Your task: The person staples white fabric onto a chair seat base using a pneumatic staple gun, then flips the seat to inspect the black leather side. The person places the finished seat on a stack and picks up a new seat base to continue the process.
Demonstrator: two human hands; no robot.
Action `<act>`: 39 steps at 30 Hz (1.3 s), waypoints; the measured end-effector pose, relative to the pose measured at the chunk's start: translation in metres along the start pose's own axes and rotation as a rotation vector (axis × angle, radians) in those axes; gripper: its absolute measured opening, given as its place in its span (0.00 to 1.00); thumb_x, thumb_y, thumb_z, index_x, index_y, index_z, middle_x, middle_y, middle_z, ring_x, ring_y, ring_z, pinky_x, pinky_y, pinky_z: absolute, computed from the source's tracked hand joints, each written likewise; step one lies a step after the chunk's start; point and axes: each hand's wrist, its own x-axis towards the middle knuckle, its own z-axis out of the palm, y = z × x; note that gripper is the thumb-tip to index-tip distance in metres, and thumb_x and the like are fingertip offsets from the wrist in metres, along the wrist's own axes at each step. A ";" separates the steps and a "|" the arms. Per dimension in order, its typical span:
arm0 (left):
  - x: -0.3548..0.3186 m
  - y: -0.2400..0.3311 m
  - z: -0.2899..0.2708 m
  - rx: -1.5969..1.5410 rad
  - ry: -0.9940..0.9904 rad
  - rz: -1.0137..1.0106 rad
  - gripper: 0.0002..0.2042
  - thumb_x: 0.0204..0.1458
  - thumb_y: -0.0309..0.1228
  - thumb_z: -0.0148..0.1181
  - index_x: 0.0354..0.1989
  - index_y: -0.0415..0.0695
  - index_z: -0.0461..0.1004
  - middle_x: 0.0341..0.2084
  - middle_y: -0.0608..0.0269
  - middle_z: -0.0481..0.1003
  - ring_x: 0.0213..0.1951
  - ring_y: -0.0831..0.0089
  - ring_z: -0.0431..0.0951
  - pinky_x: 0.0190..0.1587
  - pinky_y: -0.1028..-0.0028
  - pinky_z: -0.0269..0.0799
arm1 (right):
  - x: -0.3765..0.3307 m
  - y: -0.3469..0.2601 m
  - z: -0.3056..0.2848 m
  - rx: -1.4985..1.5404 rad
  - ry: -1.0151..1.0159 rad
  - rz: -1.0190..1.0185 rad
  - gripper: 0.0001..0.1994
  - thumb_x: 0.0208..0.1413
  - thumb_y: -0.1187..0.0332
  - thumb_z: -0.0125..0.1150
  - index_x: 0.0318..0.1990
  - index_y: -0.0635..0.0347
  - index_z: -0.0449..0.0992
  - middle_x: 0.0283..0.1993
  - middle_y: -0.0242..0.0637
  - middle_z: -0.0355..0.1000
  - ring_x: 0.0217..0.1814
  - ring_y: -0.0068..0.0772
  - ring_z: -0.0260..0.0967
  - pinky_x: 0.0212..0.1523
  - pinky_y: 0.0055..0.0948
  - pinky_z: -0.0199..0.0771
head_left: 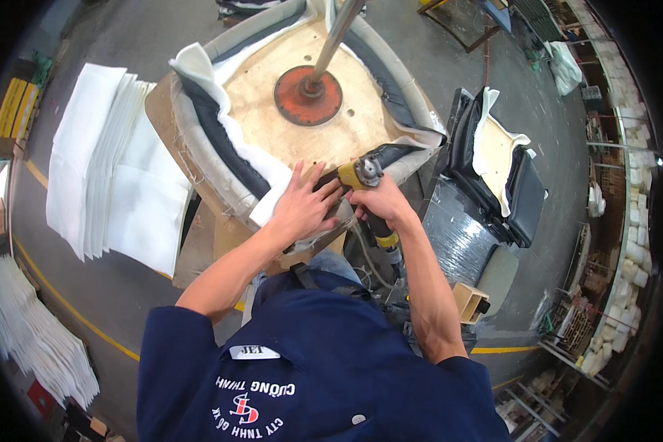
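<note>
In front of me lies an upholstered cushion, its plywood base [261, 121] facing up. White padding [275, 186] and a dark cover [236, 166] with a grey border fold up around its rim. A red disc [290, 103] on a slanted metal rod presses against the plywood's middle. My right hand [384, 201] is wrapped around a yellow and black staple gun [350, 175], its head over the cushion's near edge. Beside it, my left hand [306, 202] lies with fingers spread on the dark cover at that edge. The gun's nose is hidden.
White padding sheets [88, 158] are stacked on the left, with another pile [37, 331] below. Black cushions [524, 193] and a plastic-wrapped stack [460, 221] stand to the right, near a small wooden box [464, 300]. An air hose [366, 259] hangs below the gun.
</note>
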 end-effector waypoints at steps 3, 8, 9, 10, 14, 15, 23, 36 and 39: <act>-0.030 0.009 -0.017 0.018 0.092 -0.034 0.30 0.55 0.48 0.64 0.66 0.53 0.72 0.67 0.72 0.70 0.75 0.51 0.55 0.74 0.33 0.38 | -0.010 0.020 -0.031 0.154 0.032 -0.077 0.29 0.50 0.81 0.63 0.63 0.58 0.70 0.40 0.39 0.79 0.24 0.25 0.73 0.24 0.27 0.76; -0.091 0.014 -0.005 -0.011 0.246 -0.185 0.24 0.52 0.42 0.63 0.60 0.58 0.77 0.66 0.73 0.70 0.73 0.55 0.59 0.75 0.37 0.39 | -0.043 0.083 -0.105 0.371 0.240 -0.259 0.44 0.52 0.86 0.59 0.77 0.42 0.58 0.49 0.41 0.79 0.28 0.27 0.73 0.29 0.28 0.79; -0.096 0.008 0.010 0.010 0.321 -0.191 0.22 0.51 0.40 0.63 0.57 0.59 0.79 0.66 0.73 0.71 0.72 0.56 0.61 0.74 0.38 0.41 | -0.049 0.099 -0.114 0.405 0.252 -0.332 0.45 0.51 0.86 0.60 0.78 0.42 0.56 0.50 0.42 0.78 0.28 0.27 0.74 0.29 0.28 0.79; -0.098 0.003 0.019 0.006 0.381 -0.191 0.22 0.49 0.38 0.63 0.56 0.60 0.80 0.66 0.74 0.71 0.71 0.57 0.62 0.74 0.39 0.41 | -0.055 0.117 -0.119 0.444 0.268 -0.404 0.47 0.50 0.86 0.60 0.78 0.41 0.55 0.51 0.43 0.78 0.28 0.27 0.74 0.30 0.28 0.79; -0.099 -0.016 0.038 0.003 0.539 -0.186 0.22 0.43 0.35 0.61 0.51 0.60 0.82 0.65 0.64 0.71 0.68 0.55 0.67 0.73 0.43 0.46 | -0.086 0.192 -0.138 0.443 0.329 -0.281 0.48 0.48 0.86 0.61 0.79 0.47 0.53 0.51 0.46 0.78 0.27 0.30 0.74 0.29 0.29 0.80; -0.100 -0.020 0.037 -0.022 0.537 -0.209 0.22 0.43 0.35 0.61 0.51 0.60 0.82 0.64 0.61 0.71 0.68 0.54 0.66 0.73 0.42 0.47 | -0.091 0.216 -0.140 0.433 0.351 -0.235 0.48 0.47 0.87 0.60 0.78 0.48 0.54 0.51 0.46 0.78 0.27 0.30 0.75 0.29 0.30 0.80; -0.143 -0.082 -0.009 0.214 0.271 -0.328 0.21 0.45 0.32 0.59 0.51 0.56 0.79 0.69 0.57 0.66 0.74 0.45 0.57 0.73 0.36 0.41 | -0.098 0.433 -0.144 0.234 0.616 0.074 0.51 0.43 0.77 0.71 0.78 0.48 0.53 0.52 0.49 0.77 0.34 0.38 0.81 0.39 0.37 0.82; -0.048 0.006 -0.018 -0.096 -0.261 -0.812 0.26 0.72 0.46 0.37 0.69 0.44 0.67 0.63 0.39 0.72 0.65 0.39 0.67 0.70 0.55 0.59 | 0.013 0.605 -0.192 0.407 1.512 0.581 0.50 0.52 0.80 0.68 0.80 0.46 0.46 0.71 0.65 0.61 0.69 0.66 0.63 0.69 0.52 0.64; -0.066 -0.015 -0.020 0.040 -0.317 -0.553 0.28 0.73 0.47 0.34 0.73 0.41 0.62 0.68 0.40 0.66 0.69 0.43 0.64 0.74 0.60 0.53 | 0.037 0.600 -0.221 0.311 1.554 0.602 0.51 0.53 0.80 0.69 0.81 0.40 0.45 0.68 0.64 0.63 0.66 0.66 0.65 0.67 0.54 0.65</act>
